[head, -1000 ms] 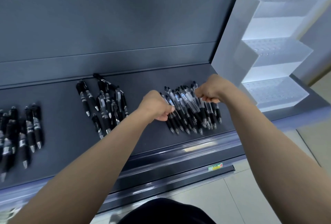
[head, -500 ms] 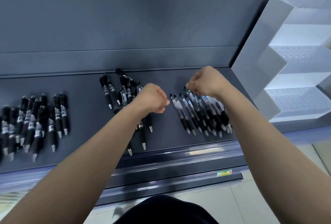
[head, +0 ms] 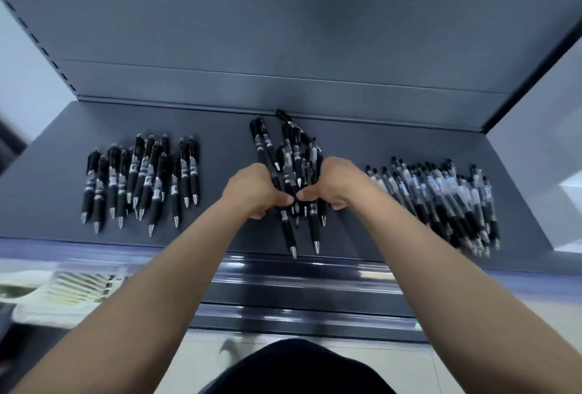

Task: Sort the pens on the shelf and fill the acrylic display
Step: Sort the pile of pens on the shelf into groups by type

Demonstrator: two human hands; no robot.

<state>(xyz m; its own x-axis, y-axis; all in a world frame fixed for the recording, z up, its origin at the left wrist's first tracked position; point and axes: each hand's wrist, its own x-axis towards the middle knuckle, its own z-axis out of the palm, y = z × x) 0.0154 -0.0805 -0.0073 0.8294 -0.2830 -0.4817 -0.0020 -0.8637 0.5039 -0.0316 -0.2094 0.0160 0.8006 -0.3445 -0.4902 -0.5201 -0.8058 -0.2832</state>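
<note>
Three groups of black pens lie on the dark grey shelf [head: 362, 141]. The left pile [head: 141, 179] is spread with tips toward me. The middle pile [head: 289, 154] sits between my hands. My left hand [head: 252, 189] and my right hand [head: 330, 182] are curled on either side of it, fingers closed round several pens of this pile, thumbs almost touching. The right pile [head: 441, 201], with clear barrels, lies fanned out beside my right forearm. The acrylic display [head: 570, 179] shows only as a pale sliver at the right edge.
The shelf's back panel [head: 283, 31] rises behind the pens. A glossy price rail [head: 299, 274] runs along the front edge. A lower shelf with pale packaged goods [head: 72, 286] shows at bottom left. Floor tiles lie below.
Both hands left the right clear-barrel pile and moved left to the middle pile, closing around it. My view swung left, so the acrylic display is almost out of frame.
</note>
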